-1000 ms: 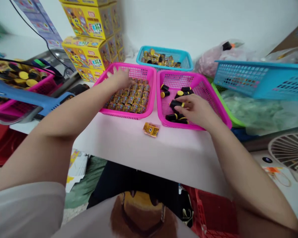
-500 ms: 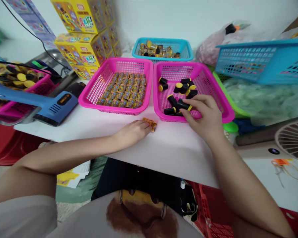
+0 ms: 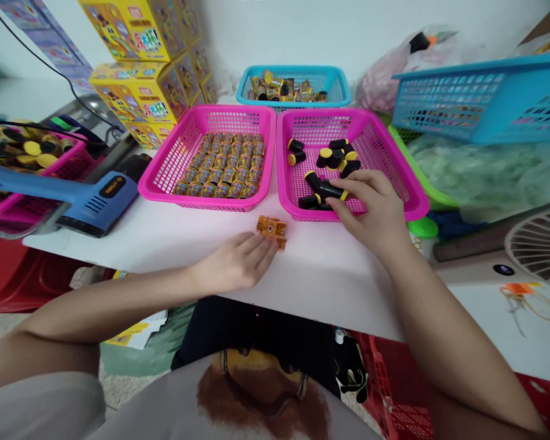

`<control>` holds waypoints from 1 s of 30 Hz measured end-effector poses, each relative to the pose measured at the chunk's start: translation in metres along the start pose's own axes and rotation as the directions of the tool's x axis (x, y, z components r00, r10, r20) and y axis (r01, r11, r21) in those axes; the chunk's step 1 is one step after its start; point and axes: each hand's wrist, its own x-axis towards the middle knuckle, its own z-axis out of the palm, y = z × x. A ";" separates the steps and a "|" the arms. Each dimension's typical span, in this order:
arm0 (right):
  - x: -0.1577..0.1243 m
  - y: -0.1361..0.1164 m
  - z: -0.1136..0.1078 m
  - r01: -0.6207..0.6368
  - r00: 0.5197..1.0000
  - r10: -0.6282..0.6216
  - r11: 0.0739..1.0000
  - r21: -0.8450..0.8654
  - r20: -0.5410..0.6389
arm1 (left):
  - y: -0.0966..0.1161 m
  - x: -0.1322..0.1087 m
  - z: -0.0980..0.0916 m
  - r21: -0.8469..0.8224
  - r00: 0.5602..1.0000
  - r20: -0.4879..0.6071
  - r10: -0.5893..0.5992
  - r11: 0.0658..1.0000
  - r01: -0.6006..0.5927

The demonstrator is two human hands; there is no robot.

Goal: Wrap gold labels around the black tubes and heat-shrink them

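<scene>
The left grip point(image 3: 231, 263) lies loosely spread, touching a printed orange packet point(image 3: 271, 232) just ahead of it. The right grip point(image 3: 371, 205) pinches a black yellow-capped tube point(image 3: 327, 190) inside a pink basket point(image 3: 323, 112); too light a pinch could let the tube roll among the others.

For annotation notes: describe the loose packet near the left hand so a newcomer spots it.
On the white table, find two side-by-side pink plastic mesh baskets. In front of the gap between them lies a small flat orange-yellow printed packet, by the left hand. Unlike the gold canisters, it sits loose outside the baskets.
</scene>
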 end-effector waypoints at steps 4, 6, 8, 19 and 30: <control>0.000 -0.001 0.000 -0.020 1.000 0.020 0.999 0.030 0.021 | 0.026 -0.011 0.000 -0.088 0.997 0.051 0.052 0.995 -0.047; 0.000 -0.002 0.000 -0.029 0.999 0.028 0.999 0.044 0.015 | 0.028 -0.013 0.001 -0.161 0.983 0.181 -0.006 0.986 0.036; -0.001 -0.003 0.000 -0.042 0.999 0.043 0.996 0.079 -0.020 | 0.024 -0.014 -0.002 -0.256 0.939 0.330 -0.098 0.948 0.189; -0.005 -0.023 0.006 -0.045 0.978 0.101 0.957 0.286 -0.185 | -0.010 0.017 -0.028 -0.404 0.884 0.361 -0.298 0.804 0.436; -0.006 -0.027 0.007 -0.056 0.982 0.126 0.910 0.410 -0.144 | -0.035 0.028 -0.023 -0.691 0.847 0.267 -0.460 0.521 0.501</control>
